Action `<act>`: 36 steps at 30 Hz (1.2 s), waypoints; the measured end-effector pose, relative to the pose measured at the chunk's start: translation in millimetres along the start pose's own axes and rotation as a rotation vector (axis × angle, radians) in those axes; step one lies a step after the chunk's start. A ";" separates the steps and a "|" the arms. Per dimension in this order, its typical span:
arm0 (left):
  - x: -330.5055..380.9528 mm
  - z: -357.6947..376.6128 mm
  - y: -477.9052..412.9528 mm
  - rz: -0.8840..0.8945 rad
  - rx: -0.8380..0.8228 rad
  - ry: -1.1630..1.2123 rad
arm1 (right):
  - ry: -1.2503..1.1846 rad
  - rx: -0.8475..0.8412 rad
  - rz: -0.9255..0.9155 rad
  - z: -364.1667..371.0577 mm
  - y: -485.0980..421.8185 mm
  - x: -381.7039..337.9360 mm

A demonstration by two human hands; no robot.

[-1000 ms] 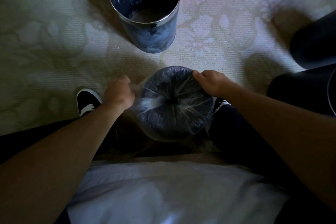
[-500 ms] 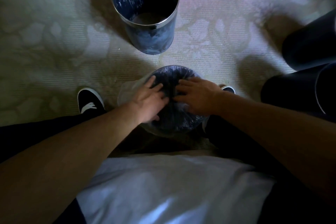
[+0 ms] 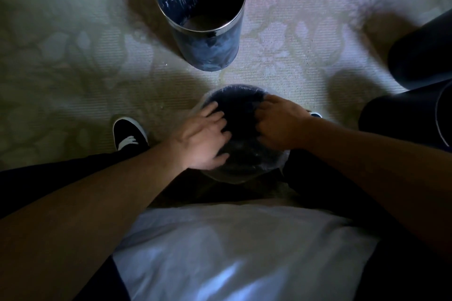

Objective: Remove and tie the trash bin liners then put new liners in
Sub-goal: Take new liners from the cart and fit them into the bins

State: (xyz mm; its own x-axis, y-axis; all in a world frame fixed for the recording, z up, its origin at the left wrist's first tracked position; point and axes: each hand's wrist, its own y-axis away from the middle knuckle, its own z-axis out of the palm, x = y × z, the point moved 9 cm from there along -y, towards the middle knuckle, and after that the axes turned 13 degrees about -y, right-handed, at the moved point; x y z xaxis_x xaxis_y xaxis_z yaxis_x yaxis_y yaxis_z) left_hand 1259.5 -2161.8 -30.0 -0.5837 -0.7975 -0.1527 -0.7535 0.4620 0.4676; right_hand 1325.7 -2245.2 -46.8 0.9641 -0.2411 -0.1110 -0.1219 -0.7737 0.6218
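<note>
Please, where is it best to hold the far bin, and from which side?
Take the far bin by its metal rim at the near edge, reaching down from above. It stands upright with the mouth open, and its round wall is likely too wide to clasp.

We can read no writing, label, brand or number: none on the clear liner (image 3: 254, 164) under our fingers (image 3: 212, 115), none on the dark bin (image 3: 208, 51) beyond our fingertips, none on the shoe (image 3: 129, 134) left of them.
</note>
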 end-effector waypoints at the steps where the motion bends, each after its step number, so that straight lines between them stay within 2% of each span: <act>1: 0.4 -7.1 -3.5 -0.073 0.052 0.101 | -0.061 0.079 -0.001 -8.7 -6.0 2.0; 3: 4.7 -0.4 -9.1 -0.214 -0.081 0.337 | -0.251 0.107 0.030 -21.8 -16.5 7.3; 6: 33.8 27.5 -5.4 -0.153 -0.367 0.558 | -0.591 0.120 0.086 -23.1 -25.4 14.9; 9: 54.8 34.3 4.9 0.004 -0.463 0.563 | -0.829 0.172 0.169 -16.0 -31.9 28.4; 12: 67.4 31.6 14.1 0.114 -0.526 0.498 | -0.907 0.229 0.216 -16.6 -33.2 33.3; 14: 63.1 23.5 12.2 0.133 -0.408 0.440 | -0.822 0.222 0.203 -22.0 -30.6 31.8; 16: 49.0 8.3 2.9 0.115 -0.165 0.269 | -0.587 0.187 0.112 -29.8 -25.1 21.4; 18: 32.8 5.9 -6.0 0.063 -0.045 0.035 | -0.307 0.128 -0.022 -27.3 -18.9 2.0; 20: 19.0 10.1 -9.9 0.048 -0.103 -0.111 | -0.111 0.020 -0.059 -4.5 -7.9 -11.0; 22: 6.2 26.2 -5.8 0.019 -0.246 -0.209 | -0.032 -0.100 -0.017 21.3 4.4 -16.8; 26: -9.2 51.3 10.7 -0.017 -0.438 -0.289 | 0.023 -0.294 0.081 45.4 28.0 -11.7; 29: -12.8 49.8 17.5 0.013 -0.467 -0.305 | 0.003 -0.338 0.102 43.3 34.2 -10.1; 30: -12.2 47.5 18.3 0.015 -0.447 -0.270 | -0.017 -0.315 0.088 39.4 33.4 -11.8; 32: -12.5 32.5 15.3 0.002 -0.292 -0.120 | -0.127 -0.206 0.042 22.7 27.3 -16.3; 34: -29.3 8.3 10.8 -0.091 -0.076 0.069 | -0.288 0.008 0.006 -9.2 16.5 -15.2; 36: -58.7 -16.5 8.9 -0.252 0.178 0.320 | -0.466 0.225 0.052 -43.9 7.4 -1.4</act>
State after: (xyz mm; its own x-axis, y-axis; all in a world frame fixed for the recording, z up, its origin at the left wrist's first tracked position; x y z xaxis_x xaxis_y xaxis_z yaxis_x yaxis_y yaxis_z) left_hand 1292.1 -2117.3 -2.5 -0.2732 -0.9608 0.0477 -0.9171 0.2751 0.2886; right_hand 1333.8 -2224.9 -8.0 0.7541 -0.4785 -0.4498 -0.2641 -0.8480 0.4595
